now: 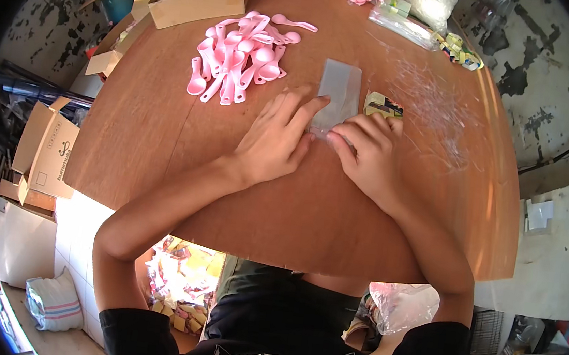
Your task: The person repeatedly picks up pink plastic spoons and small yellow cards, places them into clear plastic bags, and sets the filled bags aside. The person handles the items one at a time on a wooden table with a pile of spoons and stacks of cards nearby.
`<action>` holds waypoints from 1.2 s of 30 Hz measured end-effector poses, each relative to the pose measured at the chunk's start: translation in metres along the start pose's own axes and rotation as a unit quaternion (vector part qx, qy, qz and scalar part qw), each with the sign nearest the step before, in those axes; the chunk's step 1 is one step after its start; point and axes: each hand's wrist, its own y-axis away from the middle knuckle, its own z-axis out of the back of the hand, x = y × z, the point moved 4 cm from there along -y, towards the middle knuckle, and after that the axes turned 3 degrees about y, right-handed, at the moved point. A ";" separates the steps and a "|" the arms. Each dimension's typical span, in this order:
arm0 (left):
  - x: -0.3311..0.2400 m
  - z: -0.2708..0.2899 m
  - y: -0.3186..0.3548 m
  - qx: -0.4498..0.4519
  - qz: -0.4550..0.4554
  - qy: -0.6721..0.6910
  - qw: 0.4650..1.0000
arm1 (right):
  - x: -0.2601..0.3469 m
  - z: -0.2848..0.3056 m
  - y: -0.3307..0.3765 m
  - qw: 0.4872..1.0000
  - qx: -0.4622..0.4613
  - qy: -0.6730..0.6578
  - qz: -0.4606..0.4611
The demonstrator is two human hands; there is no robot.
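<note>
A flat, clear plastic bag (340, 87) lies on the brown table in front of me, its long side pointing away. My left hand (275, 132) is at its left edge, index finger along the side and thumb at the near end. At the near end, my right hand (371, 148) pinches the plastic between thumb and fingers. Just beyond the right knuckles is a small stack of printed yellow-and-black cards (383, 105), partly covered by the fingers. To the left of the bag sits a loose heap of pink plastic scoops (241, 57).
Thin clear plastic strips (435, 110) are scattered on the right. Plastic sleeves (403, 26) and a bundle of cards (462, 52) lie at the far right edge. An open cardboard box (198, 5) stands far left; another carton (47, 148) is beside the table.
</note>
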 end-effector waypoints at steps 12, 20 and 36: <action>0.031 0.012 0.006 -0.070 0.076 0.436 0.894 | -0.031 0.037 -0.013 0.974 0.207 -0.082 -0.028; 0.034 0.014 0.007 -0.065 0.175 0.558 0.809 | -0.054 0.031 0.005 0.944 0.273 -0.118 -0.142; 0.029 0.015 0.011 -0.032 0.264 0.531 0.805 | -0.053 0.034 0.007 0.972 0.226 -0.022 -0.052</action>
